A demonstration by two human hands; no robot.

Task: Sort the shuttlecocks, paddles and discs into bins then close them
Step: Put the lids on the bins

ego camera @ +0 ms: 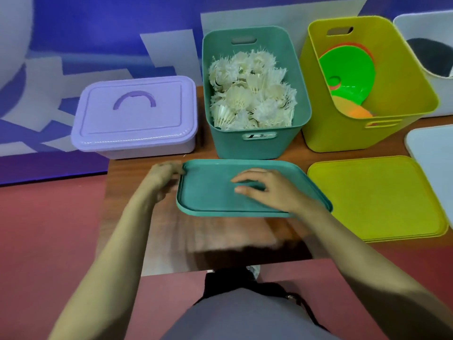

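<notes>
Lilac box [134,119], teal bin [255,143] and lid [213,192] — white shuttlecocks [250,94] — yellow-green bin [343,136], green disc [348,69].

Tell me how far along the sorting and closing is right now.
Done: the purple bin is lidded, shuttlecocks fill the teal bin, and discs sit in the yellow bin. In hand: the left hand grips a corner of the teal lid and the right hand rests on top. Left: close the teal bin, fit the yellow lid, which lies flat, and lid the white bin.
</notes>
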